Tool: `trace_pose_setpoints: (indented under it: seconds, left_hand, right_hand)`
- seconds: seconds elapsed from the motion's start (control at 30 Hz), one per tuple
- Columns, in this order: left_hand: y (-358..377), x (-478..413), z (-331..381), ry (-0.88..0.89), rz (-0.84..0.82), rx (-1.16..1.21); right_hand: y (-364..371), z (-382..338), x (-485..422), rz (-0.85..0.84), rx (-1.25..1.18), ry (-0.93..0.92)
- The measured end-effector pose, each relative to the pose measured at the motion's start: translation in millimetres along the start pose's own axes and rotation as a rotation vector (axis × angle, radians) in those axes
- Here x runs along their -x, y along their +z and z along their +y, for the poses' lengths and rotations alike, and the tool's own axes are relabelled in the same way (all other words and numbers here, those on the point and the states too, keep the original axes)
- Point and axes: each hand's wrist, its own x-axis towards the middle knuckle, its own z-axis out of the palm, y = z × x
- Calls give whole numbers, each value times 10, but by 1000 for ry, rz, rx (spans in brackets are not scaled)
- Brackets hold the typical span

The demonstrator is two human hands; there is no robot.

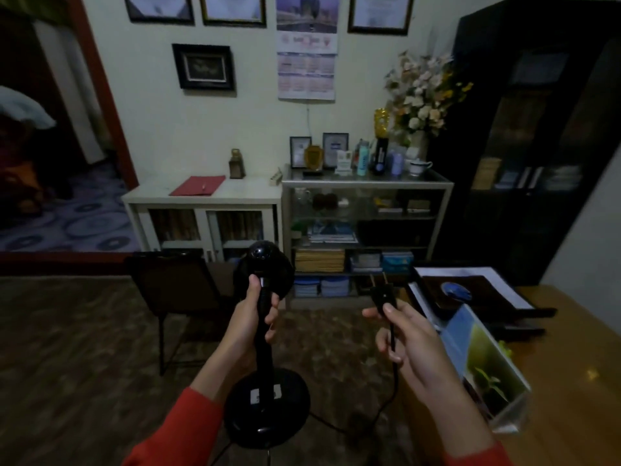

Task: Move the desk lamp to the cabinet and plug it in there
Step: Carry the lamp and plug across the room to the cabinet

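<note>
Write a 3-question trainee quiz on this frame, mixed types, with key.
1. True or false: the lamp stands on the white cabinet.
2. Which hand holds the plug? A) left hand B) right hand C) neither
3. Fill in: the red folder lies on top of the ____.

Key:
1. False; the left hand grips its stem in mid-air.
2. B; the right hand pinches it, prongs up, and the cord hangs below.
3. White cabinet.
</note>
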Motion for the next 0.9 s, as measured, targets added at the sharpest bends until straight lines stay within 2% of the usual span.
trace_pose_setpoints:
  seconds: [0.37, 0.63, 0.9]
  left_hand:
    - [-440, -1558, 457, 68, 164, 0]
    - [-909, -2771, 599, 82, 151, 57]
    - [-1482, -4143, 1190, 135, 89, 46]
  right_hand:
    - [409, -188, -1980, -108, 17, 17]
    - [874, -107, -3443, -174, 13, 8]
    - [1499, -158, -4884, -181, 22, -22]
